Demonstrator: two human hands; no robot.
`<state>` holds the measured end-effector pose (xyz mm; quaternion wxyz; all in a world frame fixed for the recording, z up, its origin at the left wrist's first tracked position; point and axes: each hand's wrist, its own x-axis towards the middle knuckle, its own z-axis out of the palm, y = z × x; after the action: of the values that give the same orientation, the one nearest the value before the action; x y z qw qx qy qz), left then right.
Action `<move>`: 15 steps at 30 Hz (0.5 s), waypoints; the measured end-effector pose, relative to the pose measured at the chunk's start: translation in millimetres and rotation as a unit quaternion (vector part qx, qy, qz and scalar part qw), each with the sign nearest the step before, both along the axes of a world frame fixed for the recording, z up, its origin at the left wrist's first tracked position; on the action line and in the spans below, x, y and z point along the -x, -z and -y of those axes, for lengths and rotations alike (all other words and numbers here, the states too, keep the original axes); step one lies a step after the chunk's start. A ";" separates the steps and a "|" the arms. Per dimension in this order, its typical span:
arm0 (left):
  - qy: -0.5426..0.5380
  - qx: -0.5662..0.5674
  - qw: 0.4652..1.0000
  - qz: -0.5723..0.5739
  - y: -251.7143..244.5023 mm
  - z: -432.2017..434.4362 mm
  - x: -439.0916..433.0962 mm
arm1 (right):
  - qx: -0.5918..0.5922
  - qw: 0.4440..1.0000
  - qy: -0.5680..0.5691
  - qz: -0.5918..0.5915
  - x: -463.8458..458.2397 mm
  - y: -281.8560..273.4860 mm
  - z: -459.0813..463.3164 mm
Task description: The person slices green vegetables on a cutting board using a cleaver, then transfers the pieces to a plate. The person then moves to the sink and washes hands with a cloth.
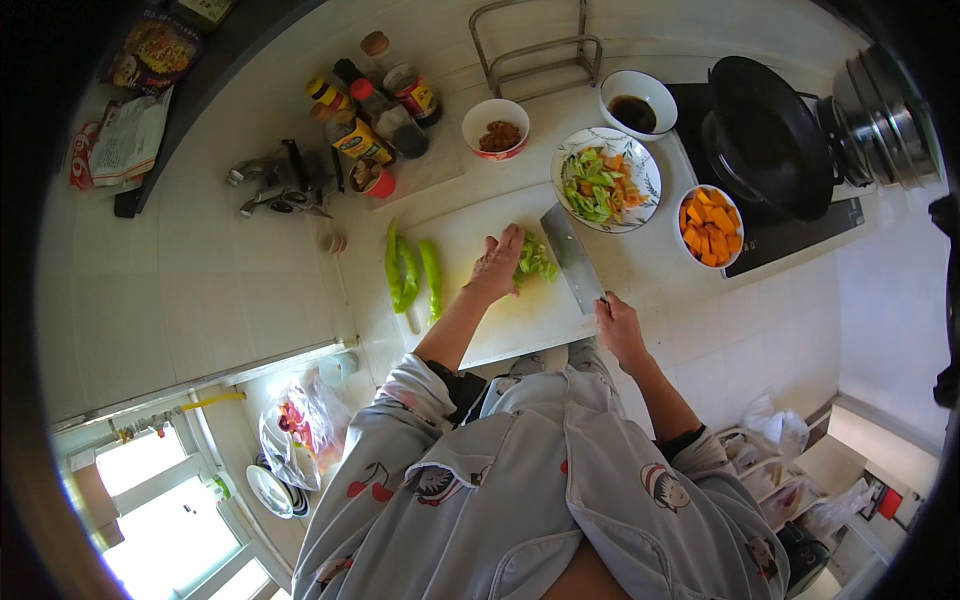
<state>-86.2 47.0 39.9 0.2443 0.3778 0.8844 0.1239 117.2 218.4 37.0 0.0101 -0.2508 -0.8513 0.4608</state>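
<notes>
My right hand [621, 327] grips the handle of a wide-bladed cleaver [573, 259], its blade beside the right edge of the white cutting board [480, 330]. Flat against the left side of a small heap of sliced green pepper [535, 259] lies my left hand [498, 264], its fingers extended. Several whole long green peppers [430, 279] rest on the board's left part. Just beyond the blade, a patterned plate [651, 196] holds sliced green and orange vegetables. A white bowl of orange cubes [710, 227] stands farther right.
Behind the board are a bowl of brown paste or seasoning [499, 129], a bowl of dark liquid [637, 105], a red cup [379, 184] and several sauce bottles [360, 139]. A metal rack [536, 64] stands at the back. On the right, a black wok [780, 142] sits on the cooktop [795, 240].
</notes>
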 end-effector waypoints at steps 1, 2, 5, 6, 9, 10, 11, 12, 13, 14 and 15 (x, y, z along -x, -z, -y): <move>0.008 -0.001 1.000 0.012 0.9 0.4 1.7 | 0.056 0.998 0.022 0.033 -1.8 3.8 -4.2; 0.015 -0.002 1.000 0.023 1.8 1.1 2.8 | 0.131 0.991 0.019 0.011 -3.6 6.7 -7.0; 0.029 -0.018 0.999 0.035 4.8 4.3 2.4 | 0.316 0.947 0.038 0.040 -8.3 11.4 -7.5; 0.025 -0.027 0.998 0.041 6.0 5.6 1.2 | 0.336 0.940 0.037 0.034 -9.3 12.4 -4.7; 0.006 -0.056 0.997 0.057 11.1 9.7 -6.1 | 0.396 0.917 0.046 0.023 -8.8 16.4 7.7; -0.004 -0.068 0.996 0.059 14.0 10.2 -8.9 | 0.416 0.908 0.048 0.014 -7.8 18.3 12.4; -0.015 -0.080 0.995 0.062 17.6 10.6 -12.0 | 0.438 0.897 0.061 0.023 -6.8 20.3 16.8; -0.033 -0.096 0.993 0.056 21.9 10.7 -15.4 | 0.460 0.885 0.071 0.026 -5.6 22.3 21.4; -0.051 -0.112 0.991 0.049 26.8 9.9 -18.6 | 0.484 0.870 0.088 0.035 -4.4 24.0 25.4; -0.068 -0.132 0.988 0.041 31.7 9.3 -21.0 | 0.485 0.869 0.090 0.039 -3.3 25.3 29.4; -0.091 -0.143 0.984 0.047 36.3 9.1 -23.2 | 0.489 0.867 0.093 0.032 -2.2 26.1 32.5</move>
<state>-62.9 37.9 3.6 0.2162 0.3205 0.8759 0.2888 119.4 185.9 10.9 -0.0985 -0.3163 -0.4899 0.8064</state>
